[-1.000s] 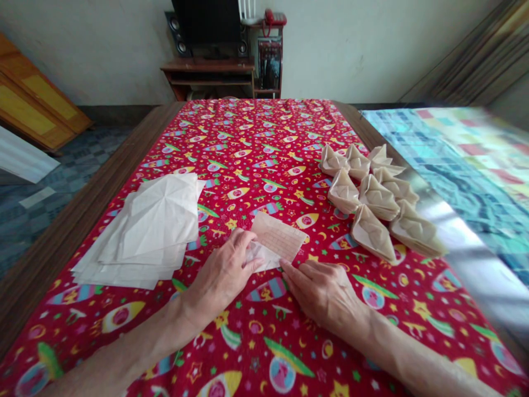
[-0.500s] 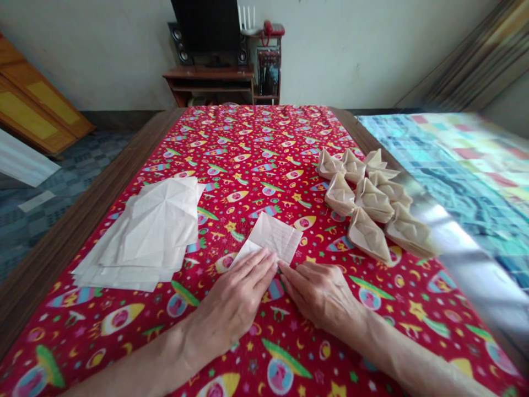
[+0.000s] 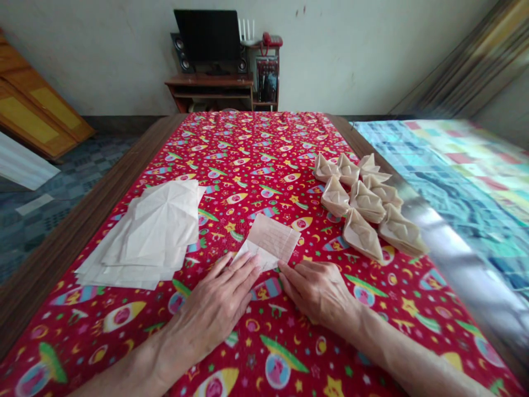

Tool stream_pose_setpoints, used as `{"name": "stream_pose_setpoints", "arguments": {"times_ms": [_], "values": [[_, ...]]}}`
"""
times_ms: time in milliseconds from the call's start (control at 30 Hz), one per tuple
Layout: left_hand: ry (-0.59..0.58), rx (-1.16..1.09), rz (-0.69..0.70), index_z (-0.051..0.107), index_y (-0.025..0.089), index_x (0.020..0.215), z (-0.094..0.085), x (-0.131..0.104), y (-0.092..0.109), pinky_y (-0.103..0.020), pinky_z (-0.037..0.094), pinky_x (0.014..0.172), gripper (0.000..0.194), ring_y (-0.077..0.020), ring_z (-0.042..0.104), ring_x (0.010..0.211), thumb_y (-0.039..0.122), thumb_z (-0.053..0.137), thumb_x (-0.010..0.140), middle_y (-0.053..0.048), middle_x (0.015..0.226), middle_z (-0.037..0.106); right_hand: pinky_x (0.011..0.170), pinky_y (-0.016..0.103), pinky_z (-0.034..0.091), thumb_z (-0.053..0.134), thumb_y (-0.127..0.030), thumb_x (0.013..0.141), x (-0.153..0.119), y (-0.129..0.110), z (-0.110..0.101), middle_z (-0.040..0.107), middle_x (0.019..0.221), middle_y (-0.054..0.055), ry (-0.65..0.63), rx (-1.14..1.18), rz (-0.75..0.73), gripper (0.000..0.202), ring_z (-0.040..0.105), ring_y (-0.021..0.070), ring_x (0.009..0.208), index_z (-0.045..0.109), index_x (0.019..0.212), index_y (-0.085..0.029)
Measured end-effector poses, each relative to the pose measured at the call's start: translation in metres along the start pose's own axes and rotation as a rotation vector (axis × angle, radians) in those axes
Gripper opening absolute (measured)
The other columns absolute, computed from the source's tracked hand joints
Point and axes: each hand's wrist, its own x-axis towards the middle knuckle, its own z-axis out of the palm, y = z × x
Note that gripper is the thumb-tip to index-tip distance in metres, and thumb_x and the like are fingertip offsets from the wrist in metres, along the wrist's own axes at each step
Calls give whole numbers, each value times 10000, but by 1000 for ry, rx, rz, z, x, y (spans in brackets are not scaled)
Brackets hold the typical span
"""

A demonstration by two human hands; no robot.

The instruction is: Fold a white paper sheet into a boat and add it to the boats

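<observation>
A small folded paper (image 3: 275, 240) lies on the red patterned cloth, its near edge turned up in a pale flap. My left hand (image 3: 223, 295) rests palm down with extended fingers on the paper's near left corner. At the near right corner, the fingertips of my right hand (image 3: 322, 289) touch the paper, its other fingers curled together. To the left is a stack of creased white sheets (image 3: 161, 226). Several folded paper boat shapes (image 3: 361, 237) stand grouped on the right.
The red cloth (image 3: 231, 132) covers a wooden table (image 3: 136, 151). Beyond it are a monitor (image 3: 209, 36) on a desk (image 3: 210, 82) and a red telephone (image 3: 271, 40). A bed with a checked cover (image 3: 446, 165) lies right, a wooden cabinet (image 3: 45, 102) left.
My left hand has slid left and slightly down along the paper, uncovering more of the near flap. My right hand stays at the right corner. The camera view has tilted slightly up.
</observation>
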Motion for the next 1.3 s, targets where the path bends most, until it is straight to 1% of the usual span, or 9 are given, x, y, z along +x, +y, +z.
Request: {"name": "stream_pose_setpoints", "arguments": {"times_ms": [300,433,567,700,800,867,967,1100,1300], "values": [[85,47,27,562,132,1222,-1,-20,-12,-414,373,1065,340,-217,433,1279,140,388,930,-66,1331,536,475,287,278,403,-215,936,-2,1,2,607,589,-3,-10,-6,0,272,551,132,515,664,946,-137],[85,25,79,558,112,1209,-3,-12,-12,-400,383,1074,336,-195,477,1234,104,387,919,-87,1267,582,485,278,284,395,-230,944,-3,1,7,606,590,2,-4,19,18,284,539,127,519,666,944,-147],[-10,-22,93,469,101,1290,-8,4,-10,-373,389,1071,389,-193,472,1224,82,393,909,-99,1275,554,498,257,312,425,-230,934,-3,7,10,579,599,2,0,41,29,253,513,126,542,672,937,-178],[-73,-78,88,467,136,1286,-12,18,-11,-338,388,1054,384,-181,473,1210,101,429,905,-82,1271,547,615,264,416,492,-136,868,2,26,4,608,946,92,58,-85,84,295,543,194,806,618,1126,-206],[-78,-60,114,473,152,1284,-12,21,-16,-331,381,1043,387,-177,468,1209,96,439,902,-66,1294,536,795,375,462,510,-78,820,6,44,1,462,1269,168,109,-173,90,489,461,286,1087,501,1288,-217],[-63,-25,149,482,147,1279,-9,21,-23,-332,379,1037,378,-179,472,1203,97,434,908,-62,1295,542,848,412,456,501,-68,818,8,53,2,399,1336,166,103,-162,35,477,413,297,1158,513,1268,-225],[-9,26,195,527,152,1241,-4,25,-38,-352,381,1031,339,-190,484,1192,114,425,920,-57,1263,571,840,400,462,480,-117,872,6,57,4,471,1261,146,105,-119,-68,280,453,264,1105,604,1107,-207],[69,54,206,578,176,1177,2,37,-55,-371,389,1033,307,-184,462,1219,111,434,914,-49,1274,568,761,365,459,465,-172,910,0,41,-1,577,1057,113,87,-57,-167,171,511,213,924,626,965,-179],[80,-34,169,585,117,1155,9,37,-43,-338,442,1010,360,-187,491,1175,20,402,860,-73,1229,592,798,362,442,407,-180,945,-2,12,-7,620,1039,116,-4,119,-329,214,535,193,965,592,1048,-149]]}}
